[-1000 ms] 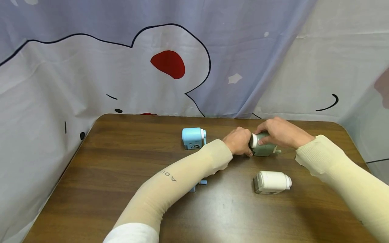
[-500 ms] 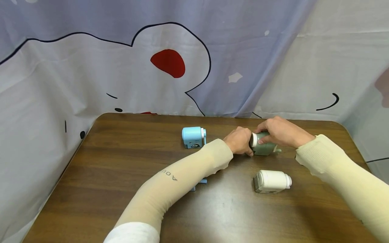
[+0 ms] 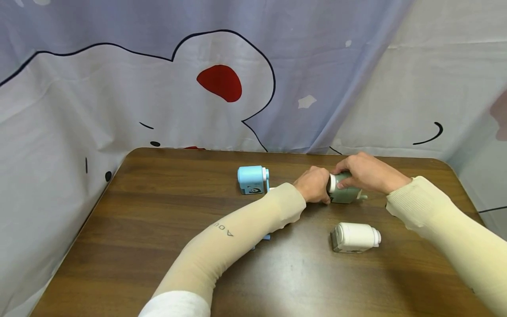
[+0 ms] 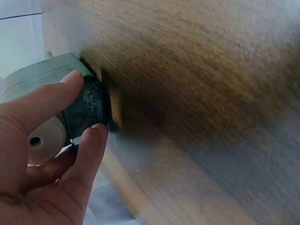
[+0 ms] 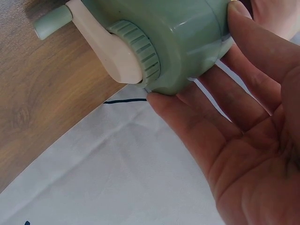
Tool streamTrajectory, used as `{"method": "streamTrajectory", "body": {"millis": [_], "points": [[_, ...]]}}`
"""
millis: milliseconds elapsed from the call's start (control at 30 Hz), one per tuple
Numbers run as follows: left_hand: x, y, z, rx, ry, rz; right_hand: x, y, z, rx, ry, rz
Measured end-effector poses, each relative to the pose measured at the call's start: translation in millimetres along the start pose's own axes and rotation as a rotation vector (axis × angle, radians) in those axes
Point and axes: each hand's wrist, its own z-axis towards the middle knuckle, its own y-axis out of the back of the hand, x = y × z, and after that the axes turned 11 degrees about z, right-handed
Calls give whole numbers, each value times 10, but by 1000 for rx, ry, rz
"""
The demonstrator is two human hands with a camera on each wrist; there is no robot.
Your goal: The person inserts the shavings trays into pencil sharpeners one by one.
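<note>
A green crank pencil sharpener (image 3: pixel 343 194) lies near the table's far right, its white collar facing left. My right hand (image 3: pixel 366 171) grips its body from above, thumb on the near side. At its front end, my left hand (image 3: pixel 313 185) holds it between thumb and fingers. The left wrist view shows the pale round face with the pencil hole (image 4: pixel 35 140) and a dark see-through drawer (image 4: pixel 82 108) with shavings inside, thumb and a fingertip at its edges. In the right wrist view, the pale crank arm (image 5: pixel 105 47) and its green knob (image 5: pixel 52 22) stick out from the back.
A light blue sharpener (image 3: pixel 250 177) with a panda picture lies left of my left hand. Nearer me is a cream-white sharpener (image 3: pixel 354 237). A blue piece (image 3: pixel 266 237) shows from behind my left forearm. Behind the wooden table (image 3: pixel 158 198) hangs a printed curtain (image 3: pixel 158 97).
My left hand and forearm have shifted very slightly to the right. Both hands keep hold of the green pencil sharpener, which stays in place.
</note>
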Motion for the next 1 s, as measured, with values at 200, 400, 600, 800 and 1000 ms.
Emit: {"method": "streamTrajectory", "body": {"millis": [200,400,600,800,1000], "points": [[-13,-6,21,8,22,-15,3,1,-1,-2,26,-2],[-27,-21,49,4,32,-22,-10,-12,-10,-16,44,-13],[-43,-21,68,7,38,-38,-13,-21,-9,-14,46,-10],[-41,-20,74,9,45,-56,-11,-27,-6,-12,50,-4],[-28,-21,79,4,33,-65,-12,-28,-10,-15,47,-1]]}}
